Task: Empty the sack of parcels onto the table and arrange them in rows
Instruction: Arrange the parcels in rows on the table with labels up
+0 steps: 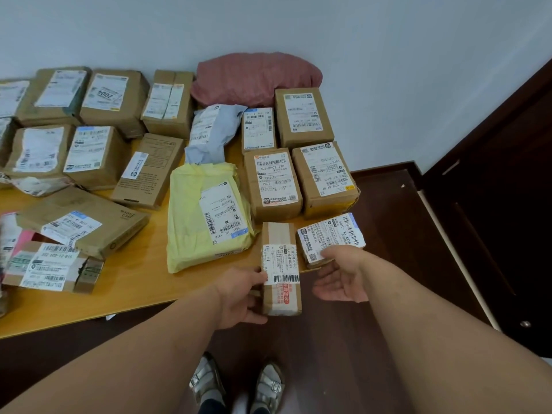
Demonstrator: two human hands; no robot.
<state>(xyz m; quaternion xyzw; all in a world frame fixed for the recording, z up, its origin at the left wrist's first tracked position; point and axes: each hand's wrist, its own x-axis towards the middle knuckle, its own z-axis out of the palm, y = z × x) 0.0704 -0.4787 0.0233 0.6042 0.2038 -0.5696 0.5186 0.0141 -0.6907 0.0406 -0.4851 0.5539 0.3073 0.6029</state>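
A person's left hand (243, 295) grips a narrow brown cardboard parcel wrapped in tape and a white barcode label (280, 270), fingers (257, 319) and thumb curled round its near left edge, as it sits half off the front edge of the yellow wooden tabletop (128, 282); the grip looks meant to slide it square into line rather than lift it. The right hand (342, 277) hangs open just beside it, palm turned inward and fingers apart, its knuckles touching or nearly touching a small parcel covered in white printed labels (330, 237) at the tabletop's right corner, seemingly ready to steady either package.

Behind them, two columns of brown cardboard boxes with white shipping labels (298, 162) stand edge to edge, labels up, apparently so each can be read at a glance. A soft pale-yellow plastic mailer (203, 216) and a grey-blue plastic mailer (209, 132) fill the next column, while more boxes lie looser to the left. The emptied pink cloth sack (254, 77) is slumped against the white wall, out of the way. By these signs the unloading is done and the arranging is well along, the front row being squared up.
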